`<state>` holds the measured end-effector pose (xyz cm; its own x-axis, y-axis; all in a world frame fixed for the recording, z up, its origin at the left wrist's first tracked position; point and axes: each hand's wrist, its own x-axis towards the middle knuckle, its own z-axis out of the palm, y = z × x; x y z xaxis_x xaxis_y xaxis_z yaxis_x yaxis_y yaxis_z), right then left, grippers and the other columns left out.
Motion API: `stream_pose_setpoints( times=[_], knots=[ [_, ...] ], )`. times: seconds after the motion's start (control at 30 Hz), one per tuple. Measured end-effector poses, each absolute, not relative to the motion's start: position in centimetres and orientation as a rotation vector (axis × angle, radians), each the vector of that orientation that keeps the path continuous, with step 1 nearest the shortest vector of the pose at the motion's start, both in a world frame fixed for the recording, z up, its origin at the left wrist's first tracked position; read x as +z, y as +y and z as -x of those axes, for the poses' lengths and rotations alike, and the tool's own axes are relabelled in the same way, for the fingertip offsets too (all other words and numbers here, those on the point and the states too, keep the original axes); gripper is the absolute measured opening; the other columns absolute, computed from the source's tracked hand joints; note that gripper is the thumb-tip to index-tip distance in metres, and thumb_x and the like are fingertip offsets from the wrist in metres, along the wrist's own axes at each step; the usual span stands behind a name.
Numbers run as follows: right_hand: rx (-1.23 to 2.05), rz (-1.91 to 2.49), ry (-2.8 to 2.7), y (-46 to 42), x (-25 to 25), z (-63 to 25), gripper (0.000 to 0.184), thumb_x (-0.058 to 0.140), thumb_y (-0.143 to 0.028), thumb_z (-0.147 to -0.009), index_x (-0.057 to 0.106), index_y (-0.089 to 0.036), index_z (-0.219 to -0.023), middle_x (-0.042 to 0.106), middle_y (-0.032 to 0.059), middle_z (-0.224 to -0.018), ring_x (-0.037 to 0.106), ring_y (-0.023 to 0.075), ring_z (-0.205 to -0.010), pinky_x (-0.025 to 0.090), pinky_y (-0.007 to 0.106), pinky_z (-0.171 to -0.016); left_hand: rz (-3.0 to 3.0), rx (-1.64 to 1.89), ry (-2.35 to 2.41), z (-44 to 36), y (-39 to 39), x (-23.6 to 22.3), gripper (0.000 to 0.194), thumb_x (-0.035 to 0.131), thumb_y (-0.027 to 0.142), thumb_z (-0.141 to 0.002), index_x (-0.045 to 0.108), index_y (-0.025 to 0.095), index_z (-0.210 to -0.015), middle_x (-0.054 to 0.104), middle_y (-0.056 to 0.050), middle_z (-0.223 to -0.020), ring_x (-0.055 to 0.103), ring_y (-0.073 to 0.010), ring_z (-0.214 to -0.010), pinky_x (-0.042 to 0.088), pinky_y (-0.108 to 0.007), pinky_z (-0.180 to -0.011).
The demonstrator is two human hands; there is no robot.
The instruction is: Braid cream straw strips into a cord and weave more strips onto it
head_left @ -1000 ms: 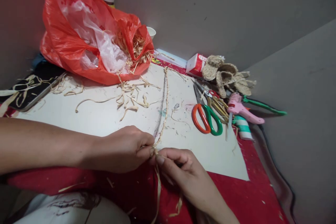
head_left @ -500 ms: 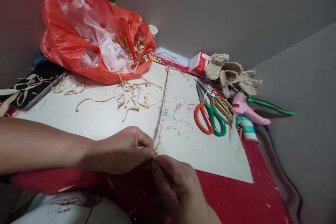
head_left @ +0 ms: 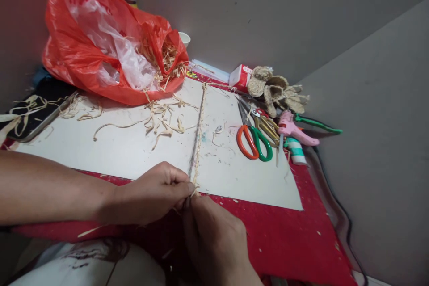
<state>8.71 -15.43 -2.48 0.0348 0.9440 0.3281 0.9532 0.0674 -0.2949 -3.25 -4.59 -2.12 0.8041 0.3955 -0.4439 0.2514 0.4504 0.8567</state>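
Note:
A long thin straw braid (head_left: 200, 129) runs taut from the far edge of the pale board (head_left: 114, 149) down to my hands. My left hand (head_left: 156, 194) is closed, pinching the near end of the braid with thumb and fingers. My right hand (head_left: 214, 241) meets it from below, back turned to the camera, fingers closed on the same end of the braid; its fingertips are hidden. Both hands sit over the near edge of the board, above the red cloth (head_left: 284, 241).
A red plastic bag (head_left: 97, 44) spilling straw stands at the back left, with loose straw strips (head_left: 161, 118) before it. At the right lie orange-and-green scissors (head_left: 254, 140), a pink glue gun (head_left: 293, 127), woven straw pieces (head_left: 275, 89) and a small red-white box (head_left: 238, 76). Grey walls close the corner.
My right hand turned over, its palm and fingers now hidden, and closed in under the left. The loose strands hanging below are out of sight. The view shifted slightly.

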Motion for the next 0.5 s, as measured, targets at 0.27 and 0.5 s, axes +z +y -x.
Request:
stream_pose_setpoints(
  times=[0.27, 0.5],
  knots=[
    [-0.26, 2.136, -2.084, -15.8, -2.6, -7.2, 0.018, 0.045, -0.011, -0.076, 0.057, -0.018, -0.065, 0.056, 0.0037, -0.049, 0.048, 0.0151, -0.039, 0.025, 0.028, -0.042, -1.219, 0.022, 0.664, 3.4, -4.5, -2.0, 0.026, 0.053, 0.035, -0.078, 0.06, 0.012, -0.07, 0.049, 0.003, -0.055, 0.037, -0.007, -0.05, 0.028, -0.02, -0.049],
    [0.317, 1.96, -2.096, -17.5, -2.8, -6.5, 0.017, 0.053, -0.007, -0.068, 0.063, -0.02, -0.069, 0.065, 0.0064, -0.062, 0.055, 0.0199, -0.051, 0.03, 0.031, -0.047, -1.218, -0.008, 0.605, 3.4, -4.6, -2.0, 0.026, 0.048, 0.036, -0.083, 0.059, 0.013, -0.078, 0.046, 0.005, -0.052, 0.033, -0.0059, -0.046, 0.024, -0.019, -0.044]
  ],
)
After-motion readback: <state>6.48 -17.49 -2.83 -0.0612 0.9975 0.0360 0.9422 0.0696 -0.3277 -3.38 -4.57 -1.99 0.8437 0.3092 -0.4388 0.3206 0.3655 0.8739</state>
